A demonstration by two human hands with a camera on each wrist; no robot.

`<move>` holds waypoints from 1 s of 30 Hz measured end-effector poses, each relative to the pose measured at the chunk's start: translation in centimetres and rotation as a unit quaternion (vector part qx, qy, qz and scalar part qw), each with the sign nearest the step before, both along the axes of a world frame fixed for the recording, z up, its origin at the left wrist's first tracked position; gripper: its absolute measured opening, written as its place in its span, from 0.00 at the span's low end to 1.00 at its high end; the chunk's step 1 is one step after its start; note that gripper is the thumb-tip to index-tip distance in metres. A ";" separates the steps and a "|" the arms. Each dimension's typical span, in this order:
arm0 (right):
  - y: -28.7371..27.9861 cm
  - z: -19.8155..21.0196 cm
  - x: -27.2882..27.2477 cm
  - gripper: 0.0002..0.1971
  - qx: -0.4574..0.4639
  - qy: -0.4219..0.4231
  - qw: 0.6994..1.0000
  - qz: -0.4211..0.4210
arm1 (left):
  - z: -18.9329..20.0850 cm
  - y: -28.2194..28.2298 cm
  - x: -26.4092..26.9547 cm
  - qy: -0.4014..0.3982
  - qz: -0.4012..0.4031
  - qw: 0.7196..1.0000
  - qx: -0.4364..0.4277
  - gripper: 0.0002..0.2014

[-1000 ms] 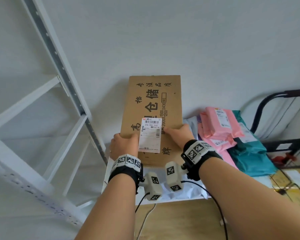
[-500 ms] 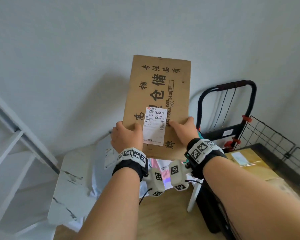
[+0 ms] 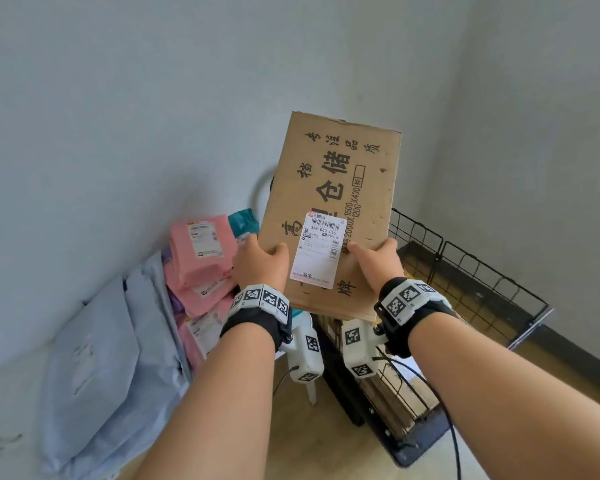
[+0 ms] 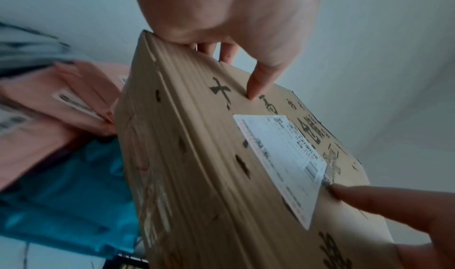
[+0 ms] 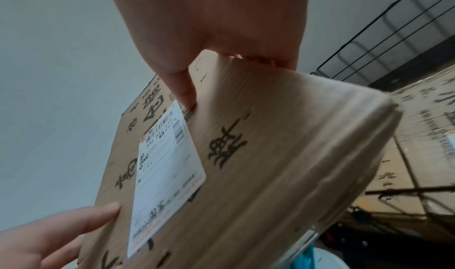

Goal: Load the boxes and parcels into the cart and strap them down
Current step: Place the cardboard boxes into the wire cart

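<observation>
A flat brown cardboard box [image 3: 340,188] with black characters and a white shipping label [image 3: 317,251] is held up in the air, tilted away from me. My left hand [image 3: 260,261] grips its near left edge, thumb on top and fingers underneath. My right hand [image 3: 376,263] grips the near right edge the same way. The left wrist view shows the box [image 4: 202,156] with the left thumb [image 4: 258,80] pressed on its face. The right wrist view shows the box [image 5: 258,166] with my right thumb [image 5: 182,86] beside the label. The black wire cart [image 3: 465,268] stands below and to the right, with cardboard [image 3: 395,396] inside it.
Pink parcels [image 3: 201,251], a teal parcel [image 3: 243,220] and pale blue-grey mailer bags [image 3: 118,358] are piled at the left against the wall. A white chair leg [image 3: 310,393] shows under the box. The walls meet in a corner behind the cart. Wooden floor lies below.
Both hands have carried the box to the right, away from the parcel pile and shelf, over toward the wire cart. The shelf frame has left the view.
</observation>
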State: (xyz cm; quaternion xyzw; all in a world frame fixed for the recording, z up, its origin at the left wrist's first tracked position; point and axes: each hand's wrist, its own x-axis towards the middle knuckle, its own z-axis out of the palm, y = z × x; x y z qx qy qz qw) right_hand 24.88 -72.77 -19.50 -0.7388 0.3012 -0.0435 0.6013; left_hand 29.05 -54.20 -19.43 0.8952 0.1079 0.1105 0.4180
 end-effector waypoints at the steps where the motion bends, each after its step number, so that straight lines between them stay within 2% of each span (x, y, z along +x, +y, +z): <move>1: -1.4 -0.3 -0.2 0.32 0.007 0.007 1.000 -0.015 | -0.3 -1.5 0.3 0.007 -0.020 1.000 -0.002 0.14; 8: -9.0 -3.3 0.6 0.33 0.025 0.043 0.994 -0.098 | -2.2 -9.7 4.6 0.050 -0.135 0.989 0.017 0.16; 14: -13.2 -6.2 3.8 0.34 0.035 0.088 0.982 -0.163 | -5.2 -14.8 10.8 0.131 -0.209 0.969 0.024 0.14; 21: -14.6 -10.1 8.6 0.39 0.075 0.165 0.957 -0.225 | -9.3 -17.7 18.4 0.232 -0.278 0.930 0.061 0.24; 25: -14.2 -12.9 10.5 0.42 0.095 0.203 0.943 -0.247 | -11.2 -18.4 21.4 0.263 -0.310 0.906 0.114 0.25; 30: -13.6 -16.1 11.8 0.39 0.121 0.247 0.933 -0.231 | -13.8 -18.4 23.2 0.311 -0.320 0.874 0.193 0.24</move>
